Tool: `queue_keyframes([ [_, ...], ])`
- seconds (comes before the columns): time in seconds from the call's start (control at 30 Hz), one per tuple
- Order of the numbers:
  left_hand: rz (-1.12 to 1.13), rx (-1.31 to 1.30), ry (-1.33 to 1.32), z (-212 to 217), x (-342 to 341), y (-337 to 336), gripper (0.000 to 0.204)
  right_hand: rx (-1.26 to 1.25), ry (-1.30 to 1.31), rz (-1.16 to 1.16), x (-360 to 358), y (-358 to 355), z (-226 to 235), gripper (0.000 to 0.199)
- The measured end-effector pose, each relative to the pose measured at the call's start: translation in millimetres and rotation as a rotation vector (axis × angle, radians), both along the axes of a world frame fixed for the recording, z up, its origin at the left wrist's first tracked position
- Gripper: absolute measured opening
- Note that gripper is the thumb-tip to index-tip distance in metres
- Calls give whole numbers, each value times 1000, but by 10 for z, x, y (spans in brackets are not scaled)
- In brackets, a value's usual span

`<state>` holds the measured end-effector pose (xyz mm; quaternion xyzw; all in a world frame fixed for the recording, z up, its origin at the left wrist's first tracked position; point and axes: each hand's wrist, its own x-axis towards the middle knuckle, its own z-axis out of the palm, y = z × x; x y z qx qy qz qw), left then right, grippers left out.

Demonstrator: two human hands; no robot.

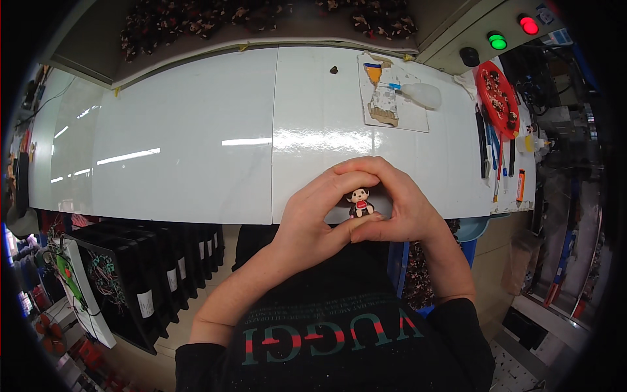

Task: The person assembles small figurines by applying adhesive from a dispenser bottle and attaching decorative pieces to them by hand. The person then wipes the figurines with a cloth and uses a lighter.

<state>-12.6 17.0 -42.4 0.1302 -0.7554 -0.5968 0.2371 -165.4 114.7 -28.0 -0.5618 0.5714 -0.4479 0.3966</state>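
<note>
Head view: at the bench's near edge, a small figurine is grasped between fingers and thumbs of the left hand and right hand; beyond, toward the far right, a white bottle is seen.

Has a green light and a red light glowing on the panel at upper right. Includes black racks in a row at lower left.

Figurine: is showing brown and cream (plus red in front)
Table: is gleaming white
Tray: is showing red
Shirt: is showing black with green-and-red lettering
</note>
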Motion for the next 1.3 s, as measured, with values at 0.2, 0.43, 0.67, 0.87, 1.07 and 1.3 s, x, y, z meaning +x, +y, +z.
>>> queue_keyframes([
  [0.2, -8, 17, 5, 2, 4, -8, 41, 8, -14, -9, 16, 0, 9, 73],
  [0.43, -19, -3, 13, 14, 27, -32, 43, 2, 2, -14, 34, -20, 15, 72],
  [0.67, -20, 2, -6, 21, 49, -25, 43, 17, -8, -17, 57, -11, 7, 72],
  [0.87, -26, 6, -6, 24, 63, -11, 43, 4, -27, -19, 74, 10, -13, 72],
  [1.07, -23, 7, -3, 28, 5, -38, 43, 1, -30, -28, 25, -3, -3, 71],
  [1.3, -37, 129, -3, 87, 282, -134, 42, 118, -330, -131, 306, -61, -106, 77],
])
